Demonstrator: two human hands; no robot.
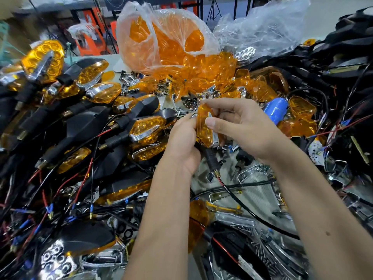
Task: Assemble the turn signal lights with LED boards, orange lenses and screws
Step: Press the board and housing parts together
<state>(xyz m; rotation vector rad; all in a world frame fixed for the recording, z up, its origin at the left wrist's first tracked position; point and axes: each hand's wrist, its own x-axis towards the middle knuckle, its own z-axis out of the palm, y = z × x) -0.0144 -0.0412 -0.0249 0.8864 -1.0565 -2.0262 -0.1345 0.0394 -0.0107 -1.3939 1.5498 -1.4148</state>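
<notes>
Both hands meet at frame centre over a cluttered tabletop (222,164). The left hand (182,142) has its fingers curled round the black body and stem of a turn signal light (205,136), gripping it from the left. The right hand (240,126) pinches the orange lens (202,126) on that light, thumb on the near face, fingers wrapped over the top and far side; lens sits against the chrome trim of the housing, seated or not cannot be told. The black stem (212,160) points down toward the camera, threaded brass end showing, with a black cable (252,211) and a red wire trailing from it across the lower right. To the left lies a pile of finished lights (145,128) with orange lenses, chrome trim, black stems, red and black wires tangled through. Behind the hands a clear plastic bag (161,37) full of loose orange lenses, more lenses spilled around its base. A blue roll of tape (275,110) just right of the right hand's fingers. Black housings with wiring (347,57) heaped at far right. Chrome reflector pieces (56,259) bottom left, small screws (262,251) scattered bottom right.
</notes>
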